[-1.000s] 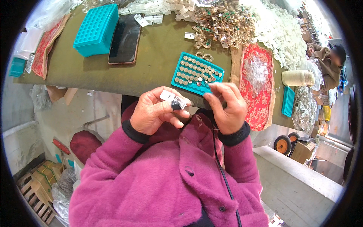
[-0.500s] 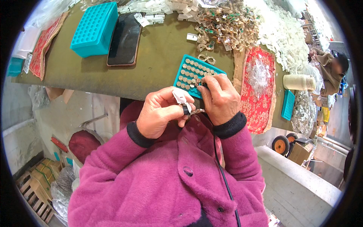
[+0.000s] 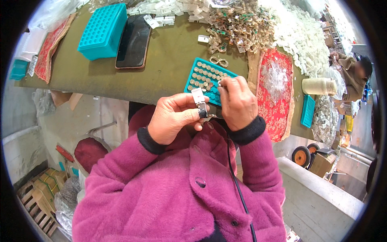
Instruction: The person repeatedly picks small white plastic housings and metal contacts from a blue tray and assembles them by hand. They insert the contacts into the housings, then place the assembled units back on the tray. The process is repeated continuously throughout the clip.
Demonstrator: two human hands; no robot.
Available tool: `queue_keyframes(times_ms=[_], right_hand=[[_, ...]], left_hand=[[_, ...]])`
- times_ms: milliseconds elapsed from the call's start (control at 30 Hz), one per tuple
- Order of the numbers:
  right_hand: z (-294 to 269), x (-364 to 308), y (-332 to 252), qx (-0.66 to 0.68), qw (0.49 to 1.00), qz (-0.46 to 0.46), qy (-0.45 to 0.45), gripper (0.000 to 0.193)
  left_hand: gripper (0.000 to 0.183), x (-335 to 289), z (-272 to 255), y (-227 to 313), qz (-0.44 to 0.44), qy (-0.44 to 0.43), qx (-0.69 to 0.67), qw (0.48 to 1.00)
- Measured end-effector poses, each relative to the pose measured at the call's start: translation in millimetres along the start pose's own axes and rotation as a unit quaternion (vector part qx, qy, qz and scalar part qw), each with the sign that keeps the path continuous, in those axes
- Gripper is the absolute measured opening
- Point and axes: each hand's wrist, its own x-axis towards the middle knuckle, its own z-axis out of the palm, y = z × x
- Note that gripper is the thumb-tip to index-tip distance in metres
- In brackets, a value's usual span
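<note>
My left hand (image 3: 171, 119) pinches a small white plastic case (image 3: 198, 96) between thumb and fingers, with a metal and black part at its lower end. To its right, my right hand (image 3: 238, 101) is bent over the edge of a teal tray (image 3: 213, 96), thumb and fingertips closed on a small silvery piece that looks like a button cell (image 3: 219, 84). Rows of round silvery button cells (image 3: 204, 71) fill the tray's far and left pockets; pockets nearer my hands show bare teal. A thin coiled wire (image 3: 219, 61) lies just beyond the tray.
A teal block with round holes (image 3: 102, 31) and a dark phone (image 3: 133, 42) lie at the left. Wired parts (image 3: 244, 26) and white plastic pieces (image 3: 302, 46) are heaped at the back. Right stand a red patterned cloth (image 3: 272, 115) and a cord spool (image 3: 318, 86).
My right hand has drawn slightly back and right from the tray's pockets, a small silvery piece at its fingertips. The white case in my left hand has turned to face up more.
</note>
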Motion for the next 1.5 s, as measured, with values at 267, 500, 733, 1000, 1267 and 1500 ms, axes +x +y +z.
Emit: queue_keyframes(times_ms=[267,500,733,1000,1267,1500], right_hand=[[-28,-40,-25,0.414,0.858,0.292,-0.082,0.009],[-31,-55,-22,0.507,0.771,0.346,-0.169,0.014],[-5,-27,2,0.041,0.998,-0.001,0.047,0.02],[0,-25,7,-0.03,1.0,-0.003,0.003,0.018],[-10,-29,-11,0.092,0.994,-0.045,0.041,0.021],[-6,-41,-24,0.117,0.983,-0.125,0.069,0.02]], left_hand=[[0.033,2,9,-22,0.114,-0.007,0.065,0.991],[0.031,-3,4,-19,0.188,-0.076,0.258,0.945],[0.028,-3,1,-7,0.013,-0.025,0.075,0.997],[0.034,-2,-4,-9,0.007,-0.031,0.031,0.999],[0.034,-3,-3,-11,0.015,-0.038,0.047,0.998],[0.032,-6,6,-7,0.024,-0.064,0.045,0.997]])
